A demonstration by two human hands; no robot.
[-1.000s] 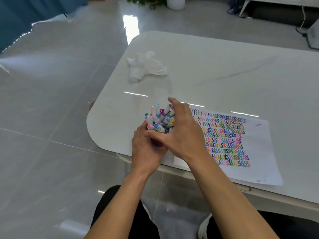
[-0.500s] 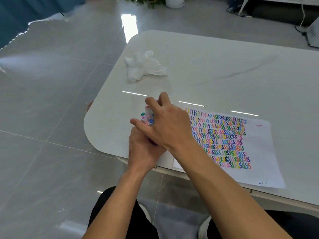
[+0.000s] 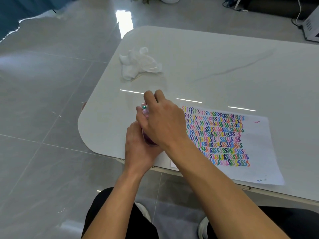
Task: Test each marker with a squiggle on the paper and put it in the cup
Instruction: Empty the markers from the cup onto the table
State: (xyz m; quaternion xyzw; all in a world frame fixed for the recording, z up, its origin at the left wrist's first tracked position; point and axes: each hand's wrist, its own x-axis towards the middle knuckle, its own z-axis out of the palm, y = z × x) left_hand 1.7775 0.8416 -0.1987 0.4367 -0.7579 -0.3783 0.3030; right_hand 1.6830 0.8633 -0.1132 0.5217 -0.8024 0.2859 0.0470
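A purple cup (image 3: 148,140) full of markers (image 3: 144,109) stands near the table's front left corner. My left hand (image 3: 138,149) grips the cup from the near side. My right hand (image 3: 162,121) lies over the top of the cup, fingers curled across the marker caps, hiding most of them; only a few pink and teal caps show at its left. The white paper (image 3: 255,152), covered in rows of coloured squiggles, lies to the right of the cup.
A crumpled white tissue (image 3: 138,63) lies on the white table (image 3: 215,66) behind the cup. The table's rounded corner and front edge are just left of and under my hands. Grey tiled floor lies to the left.
My right hand has slid forward and left over the marker tops, now covering nearly all of them. The left hand keeps its grip on the cup.
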